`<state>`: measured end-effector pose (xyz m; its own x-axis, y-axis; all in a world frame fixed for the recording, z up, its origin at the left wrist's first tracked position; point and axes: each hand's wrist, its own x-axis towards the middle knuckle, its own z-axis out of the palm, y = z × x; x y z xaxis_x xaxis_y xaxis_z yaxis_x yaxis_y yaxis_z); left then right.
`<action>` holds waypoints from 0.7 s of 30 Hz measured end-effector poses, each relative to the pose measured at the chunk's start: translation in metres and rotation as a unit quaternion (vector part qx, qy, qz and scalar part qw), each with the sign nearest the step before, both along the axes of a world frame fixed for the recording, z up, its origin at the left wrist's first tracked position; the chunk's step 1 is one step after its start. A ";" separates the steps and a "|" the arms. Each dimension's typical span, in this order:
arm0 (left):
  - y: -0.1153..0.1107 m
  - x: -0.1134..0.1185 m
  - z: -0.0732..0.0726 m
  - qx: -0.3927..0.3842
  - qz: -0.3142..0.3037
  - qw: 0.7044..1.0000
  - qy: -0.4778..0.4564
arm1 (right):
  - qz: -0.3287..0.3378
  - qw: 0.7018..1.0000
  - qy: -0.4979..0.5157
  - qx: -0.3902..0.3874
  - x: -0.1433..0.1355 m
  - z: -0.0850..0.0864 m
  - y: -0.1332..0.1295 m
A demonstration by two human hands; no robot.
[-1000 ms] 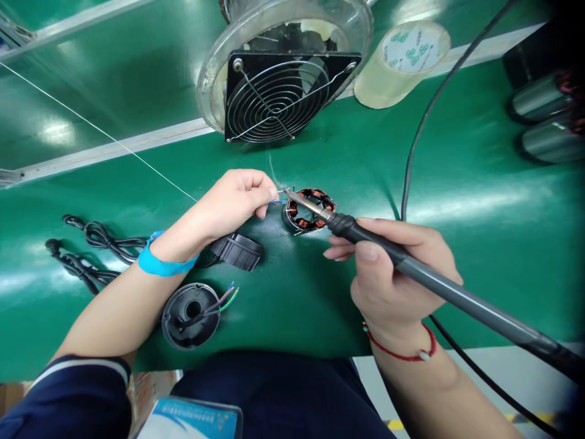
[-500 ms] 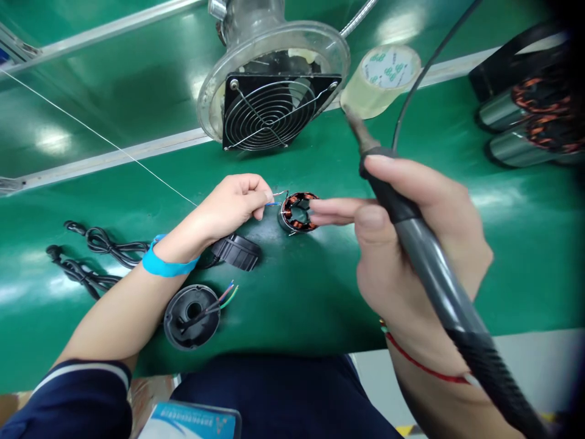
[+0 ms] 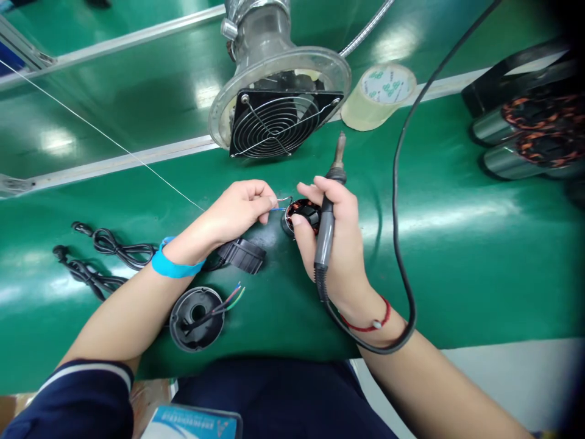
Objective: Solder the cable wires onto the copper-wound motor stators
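Housing, one, below left hand, wires inside, ends past rim, thin leads pinched in left hand, one soldering iron gripped in right hand, one copper-wound stator between both hands, two black cables left of left hand.

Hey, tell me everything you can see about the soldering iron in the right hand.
The soldering iron is slim, with a smooth dark grey handle, black collar and ribbed black sleeve at its lower end. Its discoloured, metallic-looking tip points away from the person, seemingly touching nothing. The right hand holds it above the green table. A black cord loops across the wrist, then runs up. Whether it's hot can't be seen.
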<state>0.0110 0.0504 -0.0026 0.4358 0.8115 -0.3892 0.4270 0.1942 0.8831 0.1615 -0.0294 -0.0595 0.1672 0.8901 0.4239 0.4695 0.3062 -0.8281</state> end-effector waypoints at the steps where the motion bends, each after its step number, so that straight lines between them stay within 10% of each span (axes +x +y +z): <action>1: 0.000 0.000 0.000 0.003 -0.001 1.000 0.000 | 0.001 1.000 -0.004 -0.003 0.000 0.000 0.000; 21: -0.007 -0.004 -0.006 0.098 0.005 0.995 0.004 | -0.005 0.999 0.021 0.043 -0.013 0.002 0.009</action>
